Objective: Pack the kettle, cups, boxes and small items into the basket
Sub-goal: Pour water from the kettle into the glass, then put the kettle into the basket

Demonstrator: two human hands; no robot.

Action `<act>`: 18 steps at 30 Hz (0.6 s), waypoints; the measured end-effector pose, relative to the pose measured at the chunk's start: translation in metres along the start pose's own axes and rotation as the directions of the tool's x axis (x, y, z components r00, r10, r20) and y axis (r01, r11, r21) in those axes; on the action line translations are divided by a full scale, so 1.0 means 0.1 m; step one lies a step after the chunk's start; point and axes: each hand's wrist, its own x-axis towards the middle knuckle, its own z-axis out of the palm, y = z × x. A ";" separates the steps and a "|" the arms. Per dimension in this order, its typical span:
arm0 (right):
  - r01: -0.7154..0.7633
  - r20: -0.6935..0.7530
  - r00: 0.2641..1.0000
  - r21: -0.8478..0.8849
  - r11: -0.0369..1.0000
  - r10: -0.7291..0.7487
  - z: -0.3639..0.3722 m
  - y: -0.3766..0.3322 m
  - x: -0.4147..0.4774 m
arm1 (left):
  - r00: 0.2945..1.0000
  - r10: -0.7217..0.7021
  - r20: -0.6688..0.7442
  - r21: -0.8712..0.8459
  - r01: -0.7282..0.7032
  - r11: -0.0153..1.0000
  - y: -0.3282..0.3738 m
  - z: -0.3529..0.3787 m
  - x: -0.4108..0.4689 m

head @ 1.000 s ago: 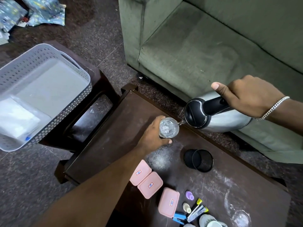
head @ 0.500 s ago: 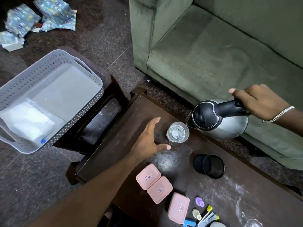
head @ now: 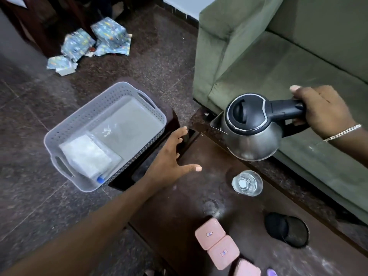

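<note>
Right hand (head: 322, 108) grips the black handle of the steel kettle (head: 251, 126), which is held upright in the air above the far edge of the dark counter (head: 191, 196), spout toward the basket (head: 103, 136). Left hand (head: 169, 160) is spread wide, empty, hovering over the counter's left end beside the basket, which sits on a stool and holds a plastic-wrapped packet (head: 87, 156). Glass cup (head: 247, 183), black mesh cup (head: 286, 230) and pink boxes (head: 217, 244) stand on the counter.
</note>
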 end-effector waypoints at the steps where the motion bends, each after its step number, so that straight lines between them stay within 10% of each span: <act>1: 0.010 0.005 1.000 0.034 0.999 -0.010 0.10 -0.14 0.02 | 1.000 0.005 -0.018 0.008 -0.004 1.000 0.03 -0.12 0.01; 18: 0.067 0.089 0.988 0.476 0.877 -0.124 1.88 -1.99 0.38 | 0.964 0.054 -0.259 -0.050 -0.070 0.996 0.46 -2.20 0.12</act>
